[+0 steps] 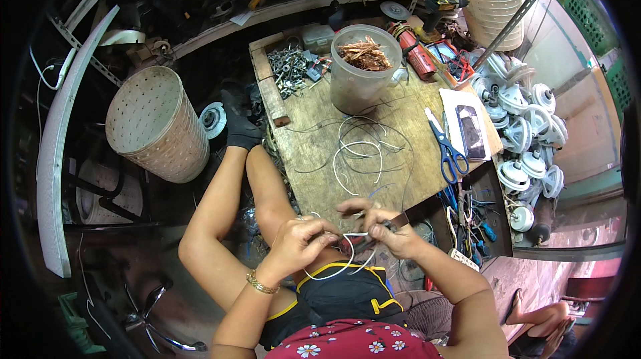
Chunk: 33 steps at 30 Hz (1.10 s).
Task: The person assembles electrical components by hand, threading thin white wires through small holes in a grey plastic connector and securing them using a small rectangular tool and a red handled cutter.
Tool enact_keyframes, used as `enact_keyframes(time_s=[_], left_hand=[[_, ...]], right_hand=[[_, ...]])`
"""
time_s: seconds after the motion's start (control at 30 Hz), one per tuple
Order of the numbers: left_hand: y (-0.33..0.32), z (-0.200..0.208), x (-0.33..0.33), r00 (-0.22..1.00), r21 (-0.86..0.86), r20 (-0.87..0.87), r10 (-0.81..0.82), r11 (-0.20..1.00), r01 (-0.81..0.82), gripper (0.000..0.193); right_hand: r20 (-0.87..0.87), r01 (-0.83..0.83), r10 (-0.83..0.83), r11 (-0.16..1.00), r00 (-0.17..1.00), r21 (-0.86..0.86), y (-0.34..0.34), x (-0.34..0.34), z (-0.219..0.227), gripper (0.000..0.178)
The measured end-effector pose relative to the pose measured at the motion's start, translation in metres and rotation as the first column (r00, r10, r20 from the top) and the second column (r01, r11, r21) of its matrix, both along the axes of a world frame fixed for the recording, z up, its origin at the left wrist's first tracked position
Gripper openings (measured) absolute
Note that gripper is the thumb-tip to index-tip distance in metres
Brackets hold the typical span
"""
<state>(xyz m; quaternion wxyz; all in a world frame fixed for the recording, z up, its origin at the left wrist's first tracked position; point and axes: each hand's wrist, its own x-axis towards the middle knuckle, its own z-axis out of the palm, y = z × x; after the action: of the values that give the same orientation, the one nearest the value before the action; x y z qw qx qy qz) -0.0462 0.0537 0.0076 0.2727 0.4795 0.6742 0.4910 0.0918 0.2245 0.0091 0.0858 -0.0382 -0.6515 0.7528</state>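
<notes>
Over my lap, just off the near edge of the wooden board, my left hand [304, 244] pinches a white cable [356, 234]. Its loop hangs down in front of my dark shorts, and a short straight stretch runs across to the other hand. My right hand [389, 231] is closed around a dark flat blade-like tool [398, 221], held against the cable's end; its exact kind is partly hidden by my fingers. More white cable [380, 155] and thin dark wires lie loosely coiled on the wooden board [310, 175].
A clear tub [347, 89] of copper wire stands on the board. Blue scissors [449, 152] and a phone [472, 132] lie right, near piled white motor parts [524, 119]. Screws [290, 69] fill the far left corner. A perforated basket [160, 125] stands left; another person's legs show lower right.
</notes>
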Motion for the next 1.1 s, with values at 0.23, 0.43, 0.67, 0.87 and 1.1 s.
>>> enact_keyframes(time_s=[0.23,0.43,0.67,0.87,1.1], left_hand=[[-0.012,0.009,-0.013,0.987,0.006,-0.021,-0.16,0.987,0.161,0.017],[-0.101,-0.002,-0.077,0.925,-0.25,0.087,0.369,0.907,-0.339,0.015],[-0.044,0.001,-0.027,0.913,-0.24,0.218,0.345,0.926,-0.293,0.012],[-0.02,0.013,0.007,0.842,-0.153,0.377,0.385,0.923,-0.354,0.014],[-0.038,0.018,-0.024,0.871,0.013,-0.256,0.419,0.903,-0.43,0.01]], right_hand=[[-0.034,-0.106,0.108,0.778,0.994,-0.619,-0.012,0.004,0.01,0.035],[-0.055,0.508,-0.554,0.795,0.831,-0.332,0.133,0.09,0.055,0.023],[0.219,-0.173,-0.628,0.135,0.747,0.976,0.086,0.057,0.036,0.028],[0.177,0.261,-0.312,0.929,0.933,0.263,0.021,0.001,0.021,0.063],[0.276,-0.253,0.171,0.922,0.946,0.293,0.012,-0.002,0.006,0.026]])
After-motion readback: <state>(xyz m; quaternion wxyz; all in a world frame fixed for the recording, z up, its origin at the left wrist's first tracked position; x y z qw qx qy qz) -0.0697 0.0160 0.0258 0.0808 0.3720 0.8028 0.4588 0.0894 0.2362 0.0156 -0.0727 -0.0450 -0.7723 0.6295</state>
